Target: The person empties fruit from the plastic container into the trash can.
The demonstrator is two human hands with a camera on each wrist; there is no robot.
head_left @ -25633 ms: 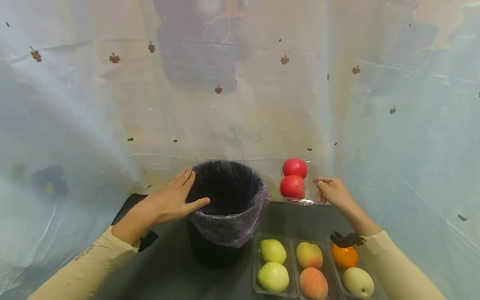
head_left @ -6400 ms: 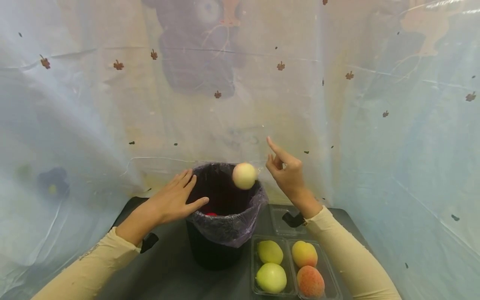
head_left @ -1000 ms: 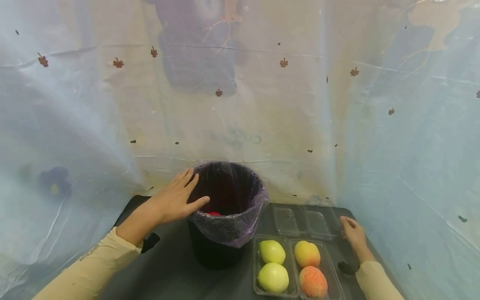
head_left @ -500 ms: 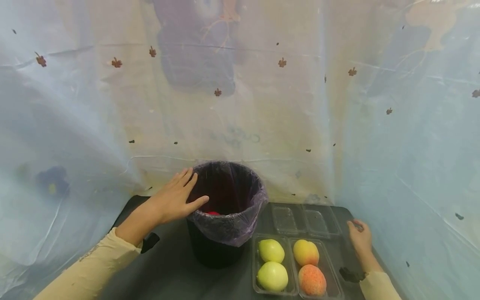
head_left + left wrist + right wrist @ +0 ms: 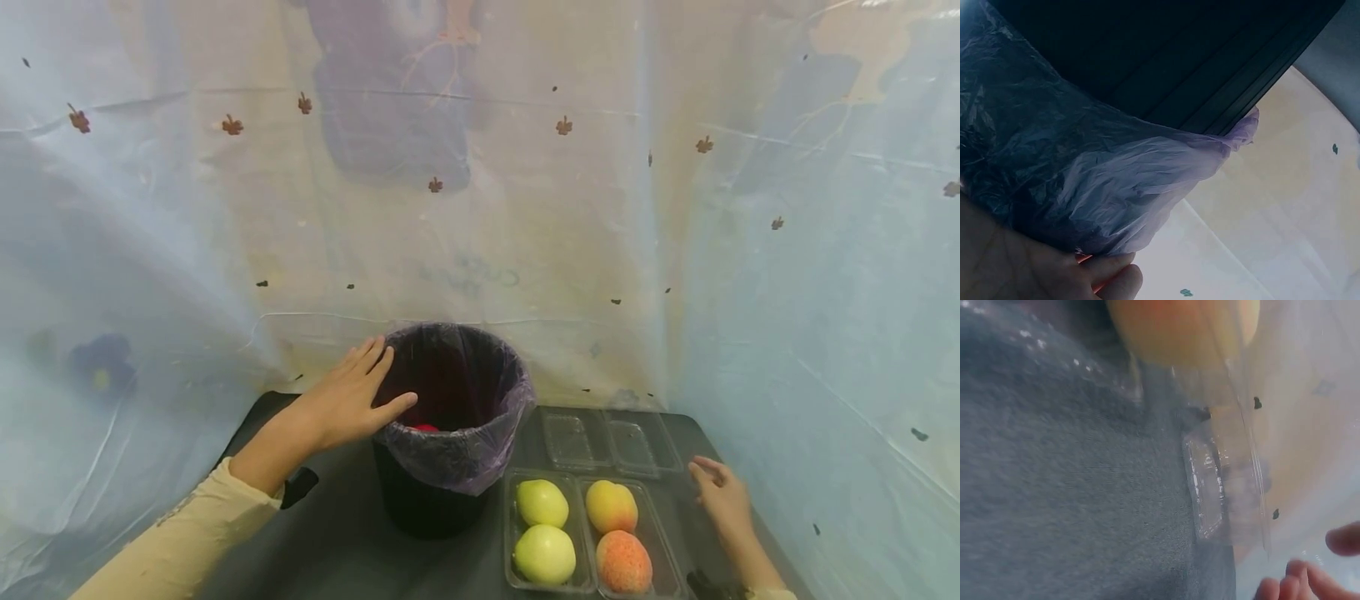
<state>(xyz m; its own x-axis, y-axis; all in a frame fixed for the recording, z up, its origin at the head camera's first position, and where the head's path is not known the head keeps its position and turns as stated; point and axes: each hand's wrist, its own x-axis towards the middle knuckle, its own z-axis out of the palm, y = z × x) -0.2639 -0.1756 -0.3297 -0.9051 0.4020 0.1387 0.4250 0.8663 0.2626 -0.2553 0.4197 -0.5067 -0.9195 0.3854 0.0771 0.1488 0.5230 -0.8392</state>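
Observation:
My left hand (image 5: 341,400) rests on the left rim of a black bin (image 5: 431,504), fingers straight and thumb spread. A thin purple plastic bag (image 5: 480,458) lines the bin and folds over its edge. Inside it a bit of red fruit (image 5: 426,428) shows; the rest is hidden. My right hand (image 5: 727,504) holds nothing, its fingers loosely bent, right of a clear plastic tray (image 5: 663,533) with two peaches (image 5: 625,562). In the right wrist view, thumb and fingertips are apart, and a peach (image 5: 1179,331) is at the top.
Left of the peaches, another clear tray (image 5: 511,533) holds two pale green fruits (image 5: 545,554). Two empty clear trays (image 5: 573,442) lie side by side behind them on the dark table (image 5: 337,533). A patterned plastic sheet (image 5: 525,233) hangs around the back and sides.
Earlier my right hand held a tray of red apples; later a pale fruit dropped into the bin. Two emptied trays now lie behind. Lately my right hand drew back from them; my left stayed.

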